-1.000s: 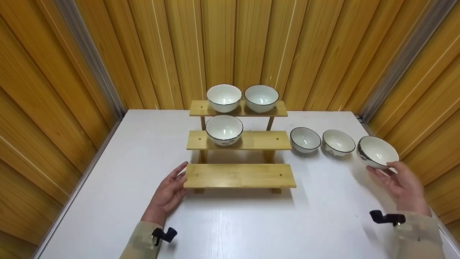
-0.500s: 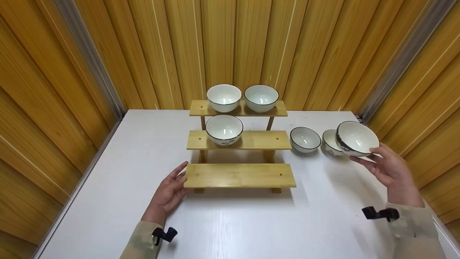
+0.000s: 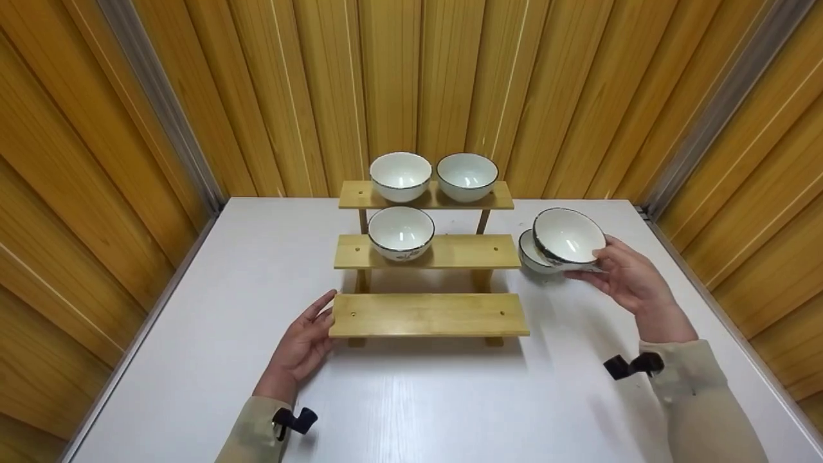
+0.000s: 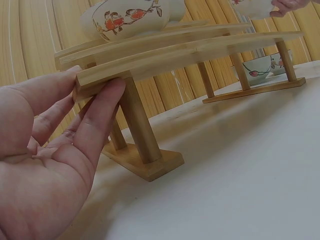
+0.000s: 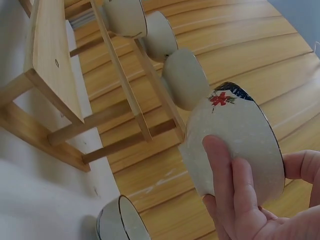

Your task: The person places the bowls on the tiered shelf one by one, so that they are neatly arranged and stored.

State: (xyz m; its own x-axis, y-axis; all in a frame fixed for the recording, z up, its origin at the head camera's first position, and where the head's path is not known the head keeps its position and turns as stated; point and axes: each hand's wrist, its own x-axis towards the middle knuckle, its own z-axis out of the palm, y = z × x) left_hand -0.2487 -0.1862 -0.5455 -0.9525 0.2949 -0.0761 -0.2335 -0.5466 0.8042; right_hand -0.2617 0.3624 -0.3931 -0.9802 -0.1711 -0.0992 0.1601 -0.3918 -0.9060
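Note:
My right hand (image 3: 633,276) holds a white bowl (image 3: 569,235), tilted, in the air right of the wooden three-tier stand (image 3: 427,315). Its thumb is at the dark rim and its fingers spread under the outer wall. A red flower and a dark blue patch mark this held bowl (image 5: 235,145) in the right wrist view. At the stand's lowest tier, my left hand (image 3: 305,341) grips the left end; the left wrist view shows a digit under the board (image 4: 150,62). Two bowls stand on the top tier, including a left one (image 3: 400,177), and one bird-painted bowl (image 4: 132,17) on the middle tier.
Behind the held bowl, a smaller bowl (image 3: 530,254) on the white table (image 3: 450,405) is partly covered; another beside it is mostly hidden. Wood-patterned panels (image 3: 443,83) enclose the back and sides, with grey metal posts (image 3: 161,96) in the corners.
My right hand has lifted the bowl off the table's right side and carried it left, past the other two bowls toward the stand. My left hand has stayed in place.

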